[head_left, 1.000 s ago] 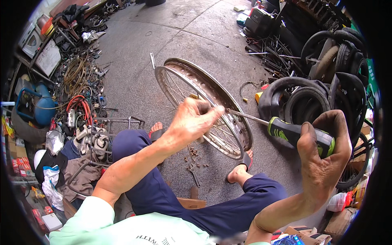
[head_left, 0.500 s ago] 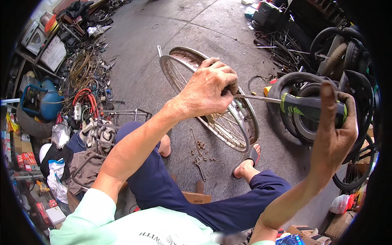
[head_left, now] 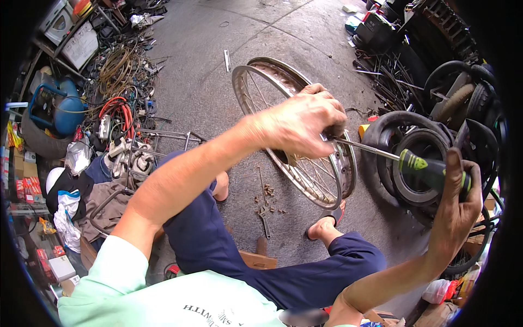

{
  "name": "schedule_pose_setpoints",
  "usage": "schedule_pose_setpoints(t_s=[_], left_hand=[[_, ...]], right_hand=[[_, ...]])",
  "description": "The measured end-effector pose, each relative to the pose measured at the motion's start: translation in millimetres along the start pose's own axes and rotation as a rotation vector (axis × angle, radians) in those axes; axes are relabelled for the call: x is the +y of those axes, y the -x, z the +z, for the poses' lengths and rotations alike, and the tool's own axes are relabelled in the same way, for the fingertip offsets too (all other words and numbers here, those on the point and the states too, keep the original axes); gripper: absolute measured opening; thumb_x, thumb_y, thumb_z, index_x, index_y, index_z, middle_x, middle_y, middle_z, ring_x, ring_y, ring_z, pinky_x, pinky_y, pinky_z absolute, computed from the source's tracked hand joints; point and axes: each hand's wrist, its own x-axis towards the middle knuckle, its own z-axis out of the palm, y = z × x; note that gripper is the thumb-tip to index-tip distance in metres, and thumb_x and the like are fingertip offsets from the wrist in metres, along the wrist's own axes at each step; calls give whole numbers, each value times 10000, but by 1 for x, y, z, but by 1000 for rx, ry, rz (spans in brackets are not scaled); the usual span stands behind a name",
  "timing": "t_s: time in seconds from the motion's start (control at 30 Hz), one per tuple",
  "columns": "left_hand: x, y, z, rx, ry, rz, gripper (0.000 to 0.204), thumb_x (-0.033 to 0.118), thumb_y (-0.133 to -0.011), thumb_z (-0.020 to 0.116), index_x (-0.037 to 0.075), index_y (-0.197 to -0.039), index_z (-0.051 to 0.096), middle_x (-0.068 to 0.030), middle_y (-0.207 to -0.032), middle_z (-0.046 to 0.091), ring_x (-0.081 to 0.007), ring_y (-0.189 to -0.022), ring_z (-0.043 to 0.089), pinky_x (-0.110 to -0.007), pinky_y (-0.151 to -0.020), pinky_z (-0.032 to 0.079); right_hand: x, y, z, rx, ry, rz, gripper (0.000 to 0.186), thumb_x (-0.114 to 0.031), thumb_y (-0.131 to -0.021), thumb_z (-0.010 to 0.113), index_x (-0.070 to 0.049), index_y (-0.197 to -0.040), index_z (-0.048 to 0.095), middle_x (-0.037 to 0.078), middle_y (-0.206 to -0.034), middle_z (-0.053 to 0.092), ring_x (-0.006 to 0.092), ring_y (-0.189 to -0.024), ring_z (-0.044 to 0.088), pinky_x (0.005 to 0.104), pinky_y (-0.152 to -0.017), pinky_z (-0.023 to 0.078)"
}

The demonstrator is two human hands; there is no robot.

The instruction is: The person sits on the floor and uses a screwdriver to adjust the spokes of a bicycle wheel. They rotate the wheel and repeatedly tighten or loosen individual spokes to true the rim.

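Note:
A bare spoked wheel (head_left: 243, 87) with a worn metal rim stands tilted on the floor before me, close to my foot. My left hand (head_left: 310, 120) is closed over the rim's upper right part; its fingertips are partly hidden. In my right hand (head_left: 460, 201) I hold a screwdriver (head_left: 422, 168) with a black and lime green handle, palm behind the handle end and thumb raised. Its shaft points left to the rim beside my left fingers, where the tip is hidden. Below the wheel lie an open-end wrench (head_left: 265, 224), a thin rod (head_left: 261, 180) and several small brass-coloured pieces (head_left: 268, 192).
Black tyres (head_left: 381, 147) and metal rods (head_left: 389, 82) pile up at the right. On the left are tangled cables (head_left: 117, 68), a blue tank (head_left: 68, 109) and a metal rack (head_left: 163, 133). A flat metal strip (head_left: 227, 60) lies beyond the wheel.
Both hands and the screwdriver have shifted right and slightly down in the view. The screwdriver slants down more toward its handle. The whole view has also shifted somewhat.

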Motion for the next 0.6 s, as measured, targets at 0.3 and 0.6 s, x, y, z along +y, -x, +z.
schedule_pose_setpoints(t_s=[0.3, 0.6], left_hand=[[-25, 11, -1, 244, -38, 182, 298, 124, -637, 755, 32, -865, 587, -104, -961, 610, -309, -1007, 592, -426, -969, 437], [-11, 9, 23, 264, -169, 124, 339, 185, -657, 829, 84, -928, 652, -107, -1290, 619, -278, -1324, 516, -503, -1193, 308]], right_hand=[[-5, 8, 16, 56, -130, -68, 364, -335, -896, 765, -49, -1069, 619, 47, -920, 645, 105, -845, 634, 236, -778, 523], [13, -3, 8, 67, -84, -155, 381, -302, -932, 718, -43, -1187, 603, 75, -993, 664, 118, -855, 643, 232, -761, 512]])
